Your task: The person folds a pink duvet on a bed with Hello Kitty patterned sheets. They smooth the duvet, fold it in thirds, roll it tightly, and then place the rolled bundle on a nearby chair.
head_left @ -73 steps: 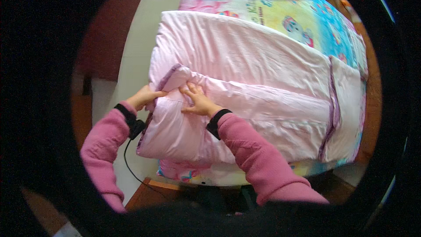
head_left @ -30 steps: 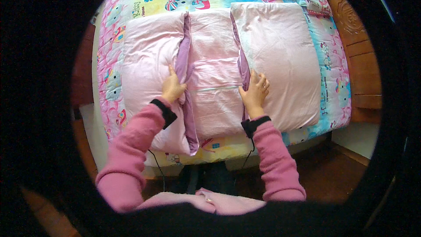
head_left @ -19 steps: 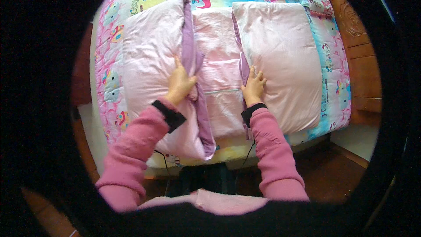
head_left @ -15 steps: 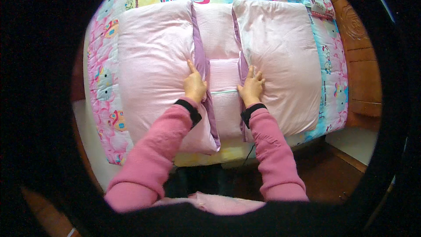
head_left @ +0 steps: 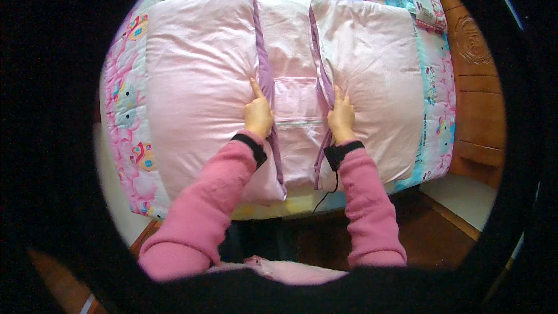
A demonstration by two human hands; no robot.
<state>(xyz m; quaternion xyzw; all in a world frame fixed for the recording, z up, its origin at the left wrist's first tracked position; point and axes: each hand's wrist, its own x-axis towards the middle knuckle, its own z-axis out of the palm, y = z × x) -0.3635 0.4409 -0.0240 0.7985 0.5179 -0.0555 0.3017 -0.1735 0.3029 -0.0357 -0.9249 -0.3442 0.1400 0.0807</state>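
A pale pink padded bedding piece with a purple underside lies with both sides folded inward, its left flap (head_left: 197, 75) and right flap (head_left: 372, 81) facing each other. Between them shows a pink middle strip (head_left: 296, 96) with a thin pale line across it. My left hand (head_left: 258, 115) grips the inner edge of the left flap, index finger stretched along the top and thumb at the purple edge. On the right flap's inner edge, my right hand (head_left: 342, 119) is closed with its thumb by the purple border; its fingertips are partly hidden.
Underneath lies a printed quilt (head_left: 131, 128) in pink, blue and yellow. A carved wooden panel (head_left: 476, 93) stands along the right. A small pink-and-white item (head_left: 429, 14) sits at the far right corner. A black cord (head_left: 326, 195) hangs from my right cuff.
My right hand has shifted slightly right and its fingers have closed more around the right flap's edge, showing more purple. The gap between the flaps is wider. My left hand stays at its edge.
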